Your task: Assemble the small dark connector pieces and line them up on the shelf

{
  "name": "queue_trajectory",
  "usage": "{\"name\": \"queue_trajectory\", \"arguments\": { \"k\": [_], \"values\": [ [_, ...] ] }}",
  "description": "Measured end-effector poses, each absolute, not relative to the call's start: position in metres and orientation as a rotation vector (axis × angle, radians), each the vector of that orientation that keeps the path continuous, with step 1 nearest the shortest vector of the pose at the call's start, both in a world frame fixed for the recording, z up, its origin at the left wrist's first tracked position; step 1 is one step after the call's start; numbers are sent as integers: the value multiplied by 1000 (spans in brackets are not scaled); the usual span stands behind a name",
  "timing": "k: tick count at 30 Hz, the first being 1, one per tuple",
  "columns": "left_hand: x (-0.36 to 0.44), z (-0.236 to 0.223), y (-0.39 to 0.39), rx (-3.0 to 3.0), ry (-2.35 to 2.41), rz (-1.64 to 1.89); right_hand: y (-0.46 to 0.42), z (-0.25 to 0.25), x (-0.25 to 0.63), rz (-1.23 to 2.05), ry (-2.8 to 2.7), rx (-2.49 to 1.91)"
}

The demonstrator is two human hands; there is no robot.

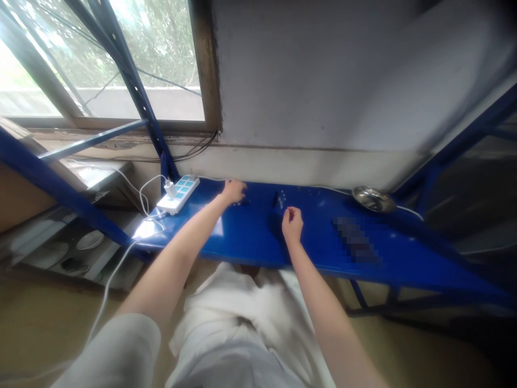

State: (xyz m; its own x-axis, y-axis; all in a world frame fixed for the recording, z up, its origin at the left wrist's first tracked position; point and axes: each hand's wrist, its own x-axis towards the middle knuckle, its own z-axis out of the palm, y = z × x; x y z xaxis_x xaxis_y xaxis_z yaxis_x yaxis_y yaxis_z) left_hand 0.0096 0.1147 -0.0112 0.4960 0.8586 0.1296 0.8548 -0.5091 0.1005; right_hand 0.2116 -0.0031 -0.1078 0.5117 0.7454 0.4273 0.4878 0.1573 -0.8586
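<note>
Head view: one window (165, 64) fills the upper left of the frame, with two blue uprights of the rack slanting at that side. Left of centre, one white power strip (186, 187) with pale blue sockets lies at the tabletop's left end, and one white plug (170, 188) stands in it. Just right of the strip, near the centre of the frame, the left hand (234, 191) is palm down over the far part of the one blue tabletop (242, 237), its fingers bent; whether they grip anything I cannot tell. A few tiny bits (238, 203) show at its lower edge, too small to count surely. Further right, one short black stick (275, 199) lies just beside one cluster of small clear pieces (281, 199), several in number but too blurred to count. Just below that cluster, right of centre, is the right hand (292, 222), fingers curled in and thumb near the forefinger; I cannot tell whether something is pinched there. At mid right sit one shiny metal dish (374, 199) and, below it, one dark object (357, 240) hidden by blocky blurring.
</note>
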Motion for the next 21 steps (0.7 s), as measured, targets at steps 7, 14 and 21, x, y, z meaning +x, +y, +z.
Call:
{"name": "queue_trajectory", "arguments": {
  "k": [7, 14, 21],
  "values": [
    [49, -25, 92, 2879, 1268, 269, -1, -109, 212, 219, -1114, -1477],
    [94, -62, 67, 2839, 1324, 192, 1, -113, 213, 212, -1100, -1485],
    [109, -74, 69, 2643, 1432, 420, 4, -113, 214, 152, -1180, -1591]
  ]
}}
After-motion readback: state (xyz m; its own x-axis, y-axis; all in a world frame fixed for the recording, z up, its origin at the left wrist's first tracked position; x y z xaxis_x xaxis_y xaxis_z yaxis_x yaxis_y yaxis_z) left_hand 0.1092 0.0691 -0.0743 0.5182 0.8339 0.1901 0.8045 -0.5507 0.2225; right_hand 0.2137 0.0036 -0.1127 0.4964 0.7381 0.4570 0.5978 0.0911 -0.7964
